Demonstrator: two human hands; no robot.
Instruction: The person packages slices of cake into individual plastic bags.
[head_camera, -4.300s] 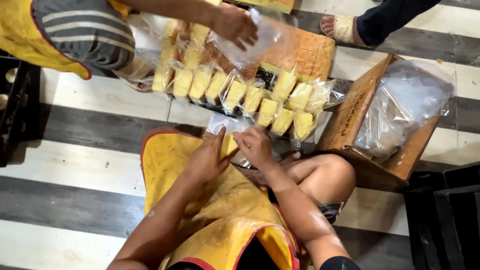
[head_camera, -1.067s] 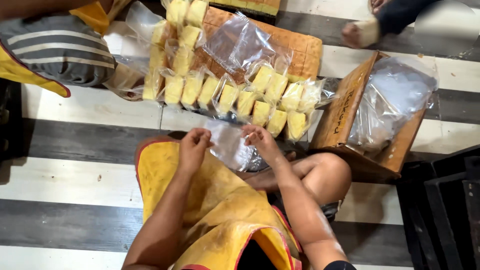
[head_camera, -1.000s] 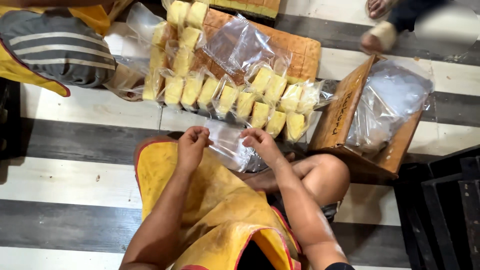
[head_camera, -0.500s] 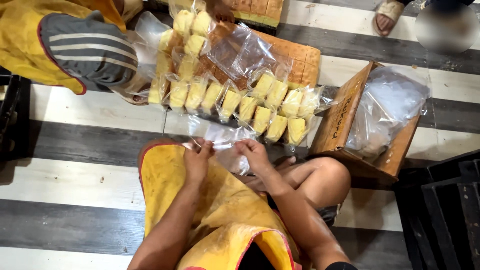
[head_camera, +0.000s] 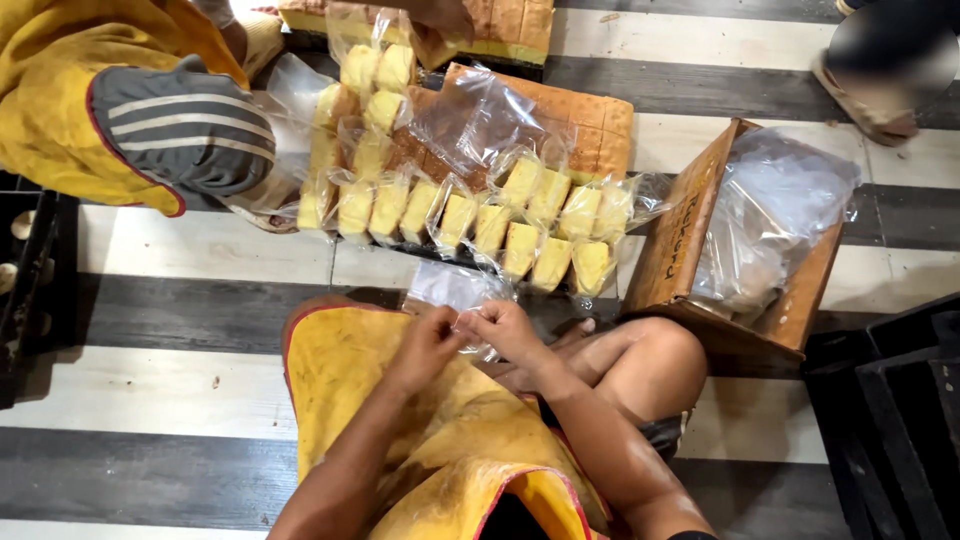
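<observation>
Head view, as I watched it: since half a second earlier the hands had drawn closer together at centre frame. Left hand (head_camera: 428, 345) was bent at the wrist over the yellow apron (head_camera: 350, 390), fingers pinching the clear plastic bag (head_camera: 455, 292). Right hand (head_camera: 508, 328), just right of it, gripped the same bag's edge. Beyond lay bagged yellow cake slices (head_camera: 520, 245), and farther right a cardboard box (head_camera: 690, 250).
</observation>
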